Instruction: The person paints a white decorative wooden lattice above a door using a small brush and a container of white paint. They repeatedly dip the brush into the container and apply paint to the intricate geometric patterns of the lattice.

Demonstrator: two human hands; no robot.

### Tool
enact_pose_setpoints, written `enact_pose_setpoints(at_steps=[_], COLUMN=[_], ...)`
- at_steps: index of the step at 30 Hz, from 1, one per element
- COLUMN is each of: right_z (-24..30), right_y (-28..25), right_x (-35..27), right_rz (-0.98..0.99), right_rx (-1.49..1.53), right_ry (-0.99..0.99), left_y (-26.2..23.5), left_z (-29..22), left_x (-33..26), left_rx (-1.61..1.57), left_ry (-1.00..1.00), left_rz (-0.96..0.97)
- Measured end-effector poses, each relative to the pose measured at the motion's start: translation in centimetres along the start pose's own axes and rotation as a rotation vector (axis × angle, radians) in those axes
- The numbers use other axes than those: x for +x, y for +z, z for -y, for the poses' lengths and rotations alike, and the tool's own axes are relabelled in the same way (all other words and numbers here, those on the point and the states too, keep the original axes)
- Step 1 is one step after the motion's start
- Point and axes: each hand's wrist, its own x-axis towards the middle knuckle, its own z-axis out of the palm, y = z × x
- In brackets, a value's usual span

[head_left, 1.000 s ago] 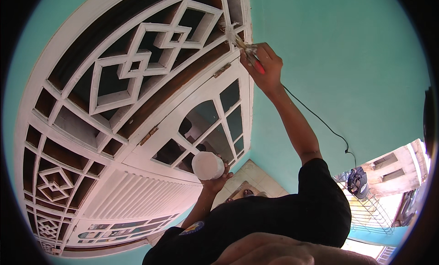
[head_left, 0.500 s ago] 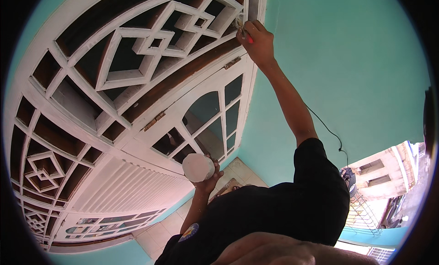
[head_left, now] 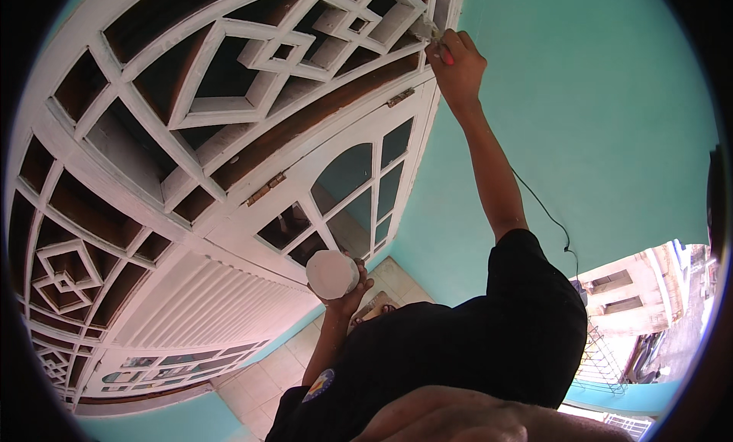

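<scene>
Raised high, my right hand (head_left: 463, 69) is closed round a paintbrush (head_left: 446, 55) with a red handle. The bristles are at the right end of a white wooden lattice panel (head_left: 263, 106) above a door, close to the frame; whether they touch the wood is hard to tell. Lower down, in front of the door, my left hand (head_left: 356, 293) grips a container of white paint (head_left: 332, 274) from its side and below. Its pale contents face up toward me.
Beneath the lattice is a white door (head_left: 301, 190) with glass panes and brown hinges. A turquoise wall (head_left: 580, 121) rises at the right, with a black cable (head_left: 544, 211) along it. Pale tiles (head_left: 279, 369) cover the floor. A wire rack (head_left: 603, 358) stands by the opening at lower right.
The view has shifted slightly, so the door and lattice sit farther right. My right hand with the paintbrush has moved a little right. The left hand still holds the paint container.
</scene>
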Motion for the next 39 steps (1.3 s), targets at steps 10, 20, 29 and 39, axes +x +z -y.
enact_pose_setpoints(at_steps=[10,20,29,39], right_z=[-0.6,-0.2,0.3,0.0], right_y=[0.0,1.2,-0.1,0.4], right_x=[-0.1,0.3,-1.0,-0.9], right_rz=[0.022,-0.082,-0.044,-0.015], right_rx=[0.109,0.177,0.083,0.103], right_ry=[0.004,-0.004,0.072,-0.053], left_y=[0.1,2.0,1.7,0.8], left_z=[-0.2,0.2,-0.7,-1.0], left_x=[0.4,0.6,0.6,0.1], left_rx=[0.029,0.076,0.016,0.07], left_ry=[-0.036,0.019,0.013,0.022], left_rz=[-0.074,-0.23,-0.008,-0.194])
